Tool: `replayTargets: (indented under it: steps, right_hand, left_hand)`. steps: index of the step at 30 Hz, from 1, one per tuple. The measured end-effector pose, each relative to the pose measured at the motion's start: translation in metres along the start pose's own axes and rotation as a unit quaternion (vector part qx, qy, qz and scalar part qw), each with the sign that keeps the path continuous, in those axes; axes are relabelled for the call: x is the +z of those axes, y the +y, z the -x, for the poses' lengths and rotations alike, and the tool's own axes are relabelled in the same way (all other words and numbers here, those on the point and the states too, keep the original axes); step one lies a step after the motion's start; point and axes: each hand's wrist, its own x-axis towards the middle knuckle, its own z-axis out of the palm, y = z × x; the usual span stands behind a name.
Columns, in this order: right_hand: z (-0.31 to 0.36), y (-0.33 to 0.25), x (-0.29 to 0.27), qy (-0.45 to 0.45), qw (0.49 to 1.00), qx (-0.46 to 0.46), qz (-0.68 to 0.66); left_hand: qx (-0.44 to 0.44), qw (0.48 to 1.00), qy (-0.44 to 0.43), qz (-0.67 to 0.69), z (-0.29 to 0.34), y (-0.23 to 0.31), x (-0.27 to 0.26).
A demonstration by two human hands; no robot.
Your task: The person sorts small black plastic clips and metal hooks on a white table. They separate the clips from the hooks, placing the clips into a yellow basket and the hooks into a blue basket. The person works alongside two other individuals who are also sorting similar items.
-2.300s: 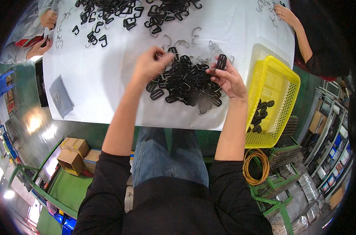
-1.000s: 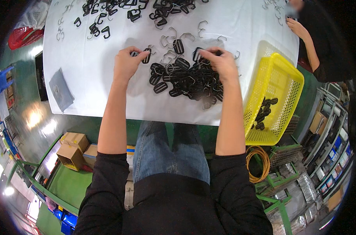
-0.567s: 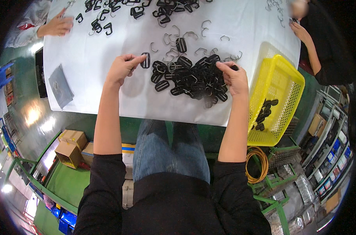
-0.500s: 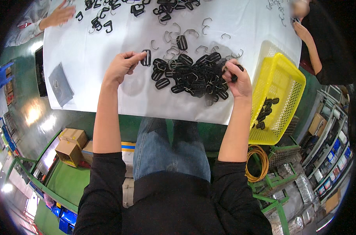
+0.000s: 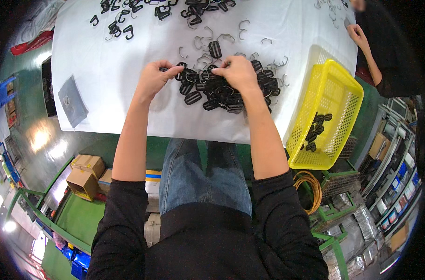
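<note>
Here a black slotted buckle [image 5: 181, 64] is sitting at the left edge of the heap, and the fingers of the left hand [image 5: 155, 79] are grasping it, pinching it between thumb and forefinger. Its long axis is hiding (the fingertips are covering too much of it to call), but its position is reading clearly: it is lying to the left of the right hand [image 5: 239, 72], roughly level with those fingertips, with only the heap's far-left corner coming between.

That right hand is bending in over the heap, its fingers pointing left and meeting a dark piece there; whether they are clasping it or merely touching it, I cannot tell. Just beyond them a lone buckle [image 5: 215, 49] is lying with its long axis running away from the body, and the right hand is clearly the nearer of the two.

Moving outward, the heap of black buckles [image 5: 217, 93] is spreading beneath and between the hands, and pale wire hooks [image 5: 226, 36] are scattering past its far side across the white tabletop [image 5: 109, 93]. Off to the right, a yellow basket [image 5: 315, 163] is holding a few black pieces [image 5: 314, 133], while a co-worker's hand [image 5: 357, 35] is showing at the tabletop's far-right edge.
</note>
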Motion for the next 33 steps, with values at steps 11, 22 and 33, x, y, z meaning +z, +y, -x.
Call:
replayTargets:
  steps: [11, 22, 33]
  right_hand:
    - [-0.023, -0.009, -0.010, 0.096, 0.991, -0.055, -0.079]
    - [-0.015, -0.003, -0.026, -0.078, 0.961, 0.107, -0.241]
    - [0.012, -0.003, -0.004, -0.054, 0.995, -0.046, 0.065]
  left_hand:
    - [-0.072, 0.994, -0.019, 0.074, 0.010, 0.001, -0.008]
    - [0.067, 0.869, -0.135, 0.472, 0.032, -0.015, -0.023]
    - [0.135, 0.942, 0.186, -0.243, 0.034, -0.022, 0.057]
